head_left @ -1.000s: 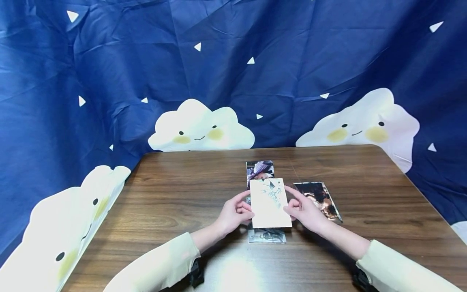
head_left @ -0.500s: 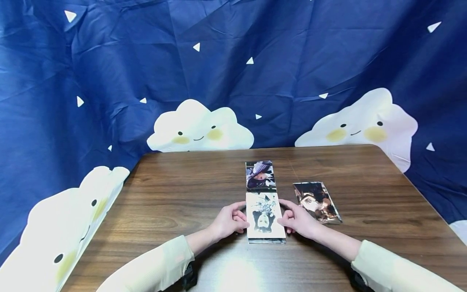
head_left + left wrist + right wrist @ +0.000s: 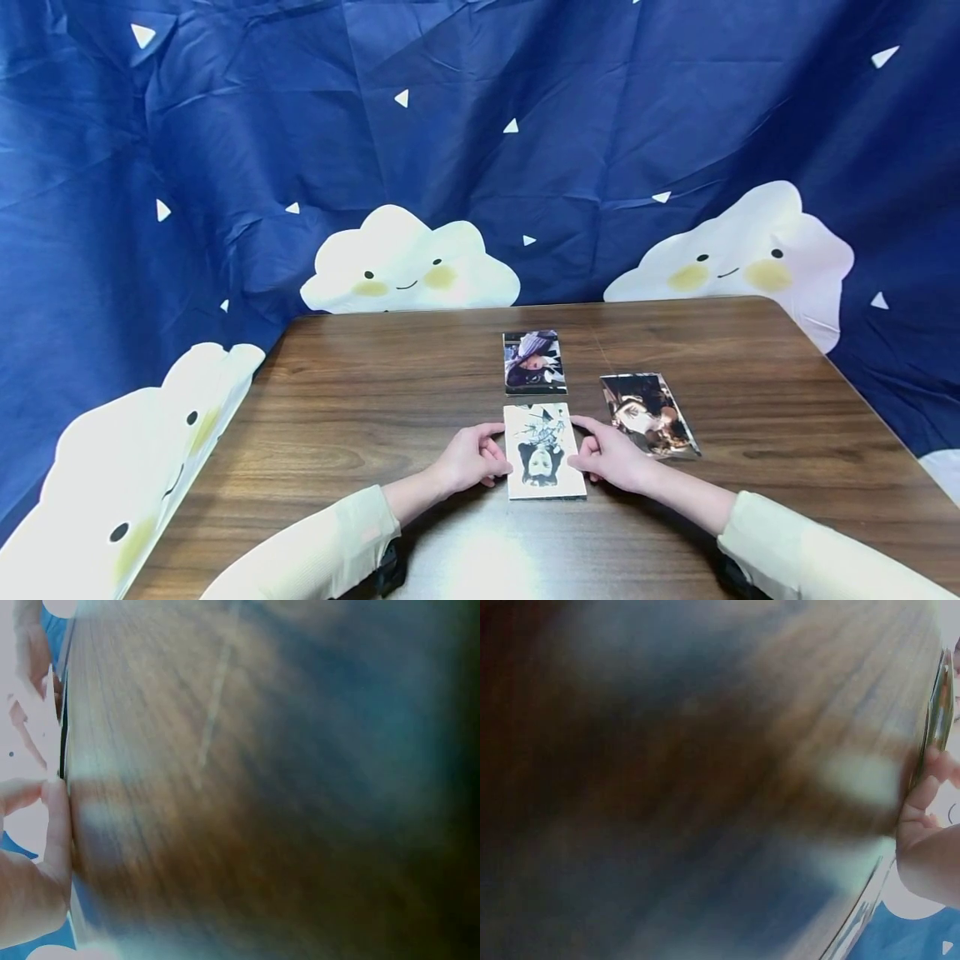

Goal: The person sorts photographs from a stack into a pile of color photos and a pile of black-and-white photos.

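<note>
A white card [image 3: 542, 454] with a black-and-white portrait, upside down in the head view, lies over another picture card whose dark edge shows at the front. My left hand [image 3: 471, 454] holds its left edge between thumb and fingers. On the right edge my right hand [image 3: 611, 452] does the same, thumb near the card's middle and index finger toward its far corner. The left wrist view catches the left hand [image 3: 37, 862] at the card's thin edge. In the right wrist view the right hand [image 3: 930, 825] shows at the picture's side.
Just beyond the white card lies a photo card [image 3: 534, 363] with a purple striped hat. A dark-toned photo card [image 3: 651, 414] rests at an angle near the right hand. All lie on a brown wooden table [image 3: 360, 400], with a blue cloud-patterned curtain [image 3: 465, 150] behind.
Both hands have brought the white card down and toward me onto the lower card, tipping it flat so its portrait shows. The purple-hat photo is now fully uncovered.
</note>
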A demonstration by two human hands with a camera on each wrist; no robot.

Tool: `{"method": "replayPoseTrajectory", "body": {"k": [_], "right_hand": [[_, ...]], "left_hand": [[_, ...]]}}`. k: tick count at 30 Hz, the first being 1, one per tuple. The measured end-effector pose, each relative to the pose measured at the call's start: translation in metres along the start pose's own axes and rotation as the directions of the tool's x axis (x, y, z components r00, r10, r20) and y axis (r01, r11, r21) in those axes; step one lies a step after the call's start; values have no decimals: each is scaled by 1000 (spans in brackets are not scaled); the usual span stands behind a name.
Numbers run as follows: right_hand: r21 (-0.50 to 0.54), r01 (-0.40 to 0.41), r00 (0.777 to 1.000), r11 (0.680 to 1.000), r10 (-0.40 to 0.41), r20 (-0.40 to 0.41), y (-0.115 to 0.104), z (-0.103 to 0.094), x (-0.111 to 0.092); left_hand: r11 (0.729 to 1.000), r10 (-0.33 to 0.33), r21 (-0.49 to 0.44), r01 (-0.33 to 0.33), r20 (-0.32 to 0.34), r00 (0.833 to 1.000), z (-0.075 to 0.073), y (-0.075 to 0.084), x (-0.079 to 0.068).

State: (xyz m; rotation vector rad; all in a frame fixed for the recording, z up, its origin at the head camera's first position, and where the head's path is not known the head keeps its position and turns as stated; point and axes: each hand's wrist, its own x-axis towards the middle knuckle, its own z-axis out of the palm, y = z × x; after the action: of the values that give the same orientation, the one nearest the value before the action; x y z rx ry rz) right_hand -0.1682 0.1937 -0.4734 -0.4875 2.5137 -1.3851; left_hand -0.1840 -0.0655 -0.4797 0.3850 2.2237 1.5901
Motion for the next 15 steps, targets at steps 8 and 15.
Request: {"method": "replayPoseTrajectory", "body": {"k": [8, 15], "right_hand": [[-89, 5, 1000, 996, -5, -7, -3, 2, -1], [20, 33, 999, 999, -33, 0, -1, -2, -3]], "left_hand": [[1000, -6, 21, 7, -14, 1000, 0, 3, -2], [1000, 1, -10, -1, -26, 1000, 1, -1, -2]]}}
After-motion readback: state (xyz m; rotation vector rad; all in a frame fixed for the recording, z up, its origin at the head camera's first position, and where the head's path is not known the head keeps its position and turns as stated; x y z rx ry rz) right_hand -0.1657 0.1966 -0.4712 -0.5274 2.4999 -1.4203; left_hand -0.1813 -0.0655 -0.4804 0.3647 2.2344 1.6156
